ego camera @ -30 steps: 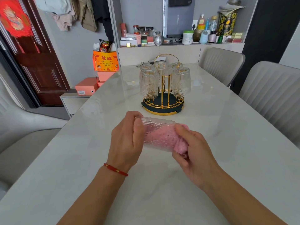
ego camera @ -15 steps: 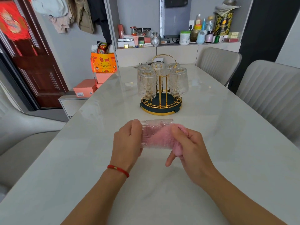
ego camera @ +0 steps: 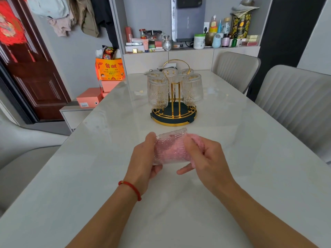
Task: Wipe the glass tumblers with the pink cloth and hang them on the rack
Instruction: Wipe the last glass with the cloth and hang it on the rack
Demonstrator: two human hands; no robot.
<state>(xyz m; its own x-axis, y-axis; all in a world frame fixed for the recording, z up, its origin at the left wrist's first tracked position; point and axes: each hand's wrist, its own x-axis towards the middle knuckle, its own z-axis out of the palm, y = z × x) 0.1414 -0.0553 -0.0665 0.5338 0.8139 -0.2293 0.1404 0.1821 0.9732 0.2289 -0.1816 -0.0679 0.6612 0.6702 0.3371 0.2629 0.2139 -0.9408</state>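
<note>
My left hand [ego camera: 143, 158] grips the base end of a ribbed glass tumbler [ego camera: 170, 145] lying sideways above the table. The pink cloth [ego camera: 197, 142] is stuffed inside the tumbler and bulges out of its right end. My right hand [ego camera: 206, 158] pinches the cloth at that open end, with its lower fingers stretched out under the glass. Farther back on the table stands the gold rack [ego camera: 173, 111] with a dark round base. Several tumblers [ego camera: 158, 92] hang on it upside down, and a front peg between the two nearest ones is bare.
The pale marble table [ego camera: 232, 176] runs from me to the back wall. Two grey chairs [ego camera: 295, 97] stand along its right side. A shelf of bottles and jars [ego camera: 198, 41] lies behind the rack. Orange boxes [ego camera: 89, 99] sit on a low cabinet at left.
The tumbler has turned a little in my hands, and my right hand's fingers have shifted on the cloth. The view has drifted slightly. The rack stays as it was.
</note>
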